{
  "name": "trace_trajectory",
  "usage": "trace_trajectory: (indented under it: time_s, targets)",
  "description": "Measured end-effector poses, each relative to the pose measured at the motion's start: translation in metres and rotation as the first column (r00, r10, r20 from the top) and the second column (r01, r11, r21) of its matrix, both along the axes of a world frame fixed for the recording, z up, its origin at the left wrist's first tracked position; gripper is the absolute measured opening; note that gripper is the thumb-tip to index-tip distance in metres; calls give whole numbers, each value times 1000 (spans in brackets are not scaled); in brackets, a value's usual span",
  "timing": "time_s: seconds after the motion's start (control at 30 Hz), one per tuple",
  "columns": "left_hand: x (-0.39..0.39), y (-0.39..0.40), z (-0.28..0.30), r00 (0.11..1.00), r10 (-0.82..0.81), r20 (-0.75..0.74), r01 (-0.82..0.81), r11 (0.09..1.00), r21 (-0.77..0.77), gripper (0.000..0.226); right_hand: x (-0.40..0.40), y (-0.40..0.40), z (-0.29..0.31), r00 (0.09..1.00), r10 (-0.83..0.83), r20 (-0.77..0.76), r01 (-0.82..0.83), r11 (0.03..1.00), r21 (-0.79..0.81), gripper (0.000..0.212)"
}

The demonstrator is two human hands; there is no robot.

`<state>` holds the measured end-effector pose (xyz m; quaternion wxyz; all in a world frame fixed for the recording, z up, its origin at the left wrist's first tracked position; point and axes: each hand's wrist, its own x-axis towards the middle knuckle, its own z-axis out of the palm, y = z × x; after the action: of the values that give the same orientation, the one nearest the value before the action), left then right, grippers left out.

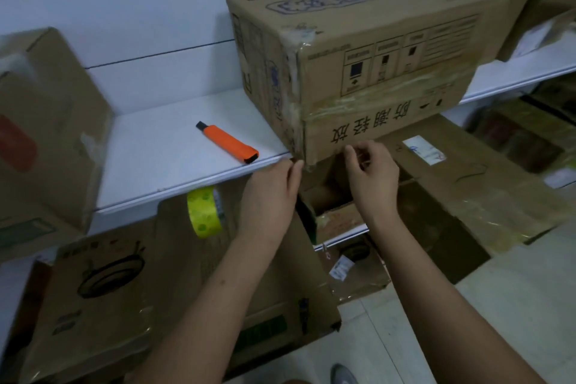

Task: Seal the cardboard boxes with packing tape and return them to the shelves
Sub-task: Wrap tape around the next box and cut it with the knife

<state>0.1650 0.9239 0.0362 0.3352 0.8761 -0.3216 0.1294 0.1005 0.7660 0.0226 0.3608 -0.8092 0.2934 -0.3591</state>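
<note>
Cardboard box (367, 50) printed with blue markings and black characters sits on the white shelf (162, 153), its near face overhanging the shelf edge, glossy strips of clear tape across that face. Left hand (271, 193) reaches up to the box's lower near corner; its fingers (294, 170) lie fairly straight and close together, tips touching the corner and shelf lip. Right hand (372, 178) is just beside it under the box's bottom edge, fingers (358, 154) curled with thumb and forefinger pinched together; whether they hold a tape end I cannot tell. Left of the left fingers, an orange utility knife (229, 143) lies on the shelf. Below those fingers, a yellow tape roll (204, 210) stands on edge on a lower box (103, 284). Beneath the right fingers, an open box (339, 212) gapes.
</note>
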Motion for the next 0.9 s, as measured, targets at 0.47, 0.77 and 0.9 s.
trace_trajectory:
  time_s: [0.47,0.77,0.9]
  targets:
    - [28,-47,21,607,51,-793,-290,943,-161,36,14,-171,46,950,-242,199,214,965,150,70]
    - [49,-42,51,214,-128,-968,-286,940,-188,35,33,-224,43,972,-47,228,-18,962,274,86]
    - [48,-43,46,451,-65,-890,-183,969,-164,38,31,-230,45,973,-18,231,-61,942,330,85]
